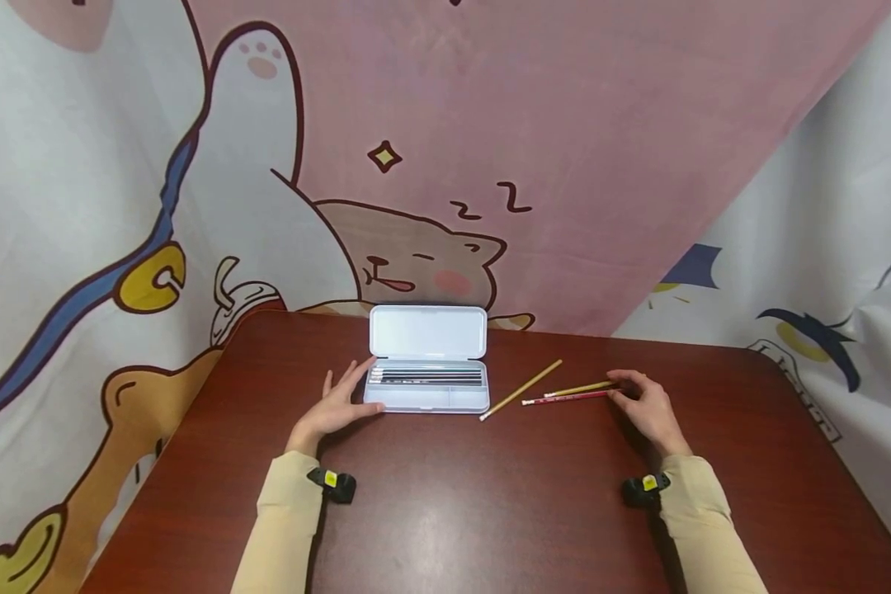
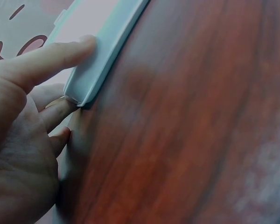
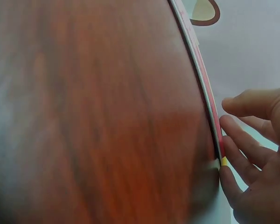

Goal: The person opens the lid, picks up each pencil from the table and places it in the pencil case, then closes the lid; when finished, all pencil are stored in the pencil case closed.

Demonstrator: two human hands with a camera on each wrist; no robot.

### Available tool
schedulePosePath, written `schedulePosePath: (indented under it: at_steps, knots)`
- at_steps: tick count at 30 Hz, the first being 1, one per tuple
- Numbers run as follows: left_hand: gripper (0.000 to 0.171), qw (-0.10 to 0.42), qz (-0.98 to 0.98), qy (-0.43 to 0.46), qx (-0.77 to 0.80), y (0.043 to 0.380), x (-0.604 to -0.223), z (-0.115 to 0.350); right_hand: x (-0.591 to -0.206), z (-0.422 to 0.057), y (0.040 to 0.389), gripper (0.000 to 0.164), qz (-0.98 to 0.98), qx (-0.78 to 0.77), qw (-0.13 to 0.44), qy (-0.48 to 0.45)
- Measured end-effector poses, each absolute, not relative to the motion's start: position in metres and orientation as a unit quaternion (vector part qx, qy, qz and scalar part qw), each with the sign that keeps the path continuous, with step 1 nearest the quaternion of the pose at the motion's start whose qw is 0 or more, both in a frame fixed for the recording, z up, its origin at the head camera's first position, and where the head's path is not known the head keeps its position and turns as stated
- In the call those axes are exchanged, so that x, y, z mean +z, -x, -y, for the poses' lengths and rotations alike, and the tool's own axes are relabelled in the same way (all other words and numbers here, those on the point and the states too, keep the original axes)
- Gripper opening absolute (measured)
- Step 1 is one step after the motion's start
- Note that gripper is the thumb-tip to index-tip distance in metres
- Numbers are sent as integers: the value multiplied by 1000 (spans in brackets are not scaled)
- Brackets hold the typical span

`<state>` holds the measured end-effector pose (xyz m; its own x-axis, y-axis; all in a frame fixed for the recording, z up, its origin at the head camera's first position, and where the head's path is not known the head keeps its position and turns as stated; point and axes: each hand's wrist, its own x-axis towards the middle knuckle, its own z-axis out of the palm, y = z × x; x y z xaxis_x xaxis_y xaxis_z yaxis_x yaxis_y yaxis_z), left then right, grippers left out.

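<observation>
An open white pencil case (image 1: 406, 401), lid tipped back, holds several dark pencils (image 1: 431, 376). At its left end is my left hand (image 1: 332, 412), fingers spread and fairly straight; the thumb touches the front rim and other fingers meet the end wall, as the left wrist view shows. My right hand (image 1: 648, 408) is at the right ends of a yellow pencil (image 1: 582, 388) and a red pencil (image 1: 572, 398). In the right wrist view its loosely bent fingers (image 3: 242, 144) are right beside the red pencil (image 3: 205, 77), the thumb apart from them.
Another yellow pencil (image 1: 523, 389) lies slanted between the case and the right hand, its eraser end near the case's front right corner. Everything rests on a brown wooden table (image 1: 445, 511). A cartoon-printed cloth (image 1: 564, 165) hangs behind the table's far edge.
</observation>
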<state>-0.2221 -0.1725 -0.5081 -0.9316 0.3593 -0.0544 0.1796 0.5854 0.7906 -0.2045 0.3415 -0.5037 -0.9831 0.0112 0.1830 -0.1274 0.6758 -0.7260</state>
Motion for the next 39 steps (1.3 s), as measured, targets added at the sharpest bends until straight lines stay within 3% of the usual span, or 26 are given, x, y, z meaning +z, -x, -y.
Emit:
schedulePosePath:
  at_steps: [11,31,39]
  knots:
    - [86,102,-883,-152,433,222,-510,173,-507,-352,192,30,908,402,96,-70]
    - [86,102,-885,-148,429,222,-510,173,-502,-356,183,18,932,344,23,-108]
    - [85,101,-886,-150,427,222,-511,173,-496,-349,176,17,920,362,50,-141]
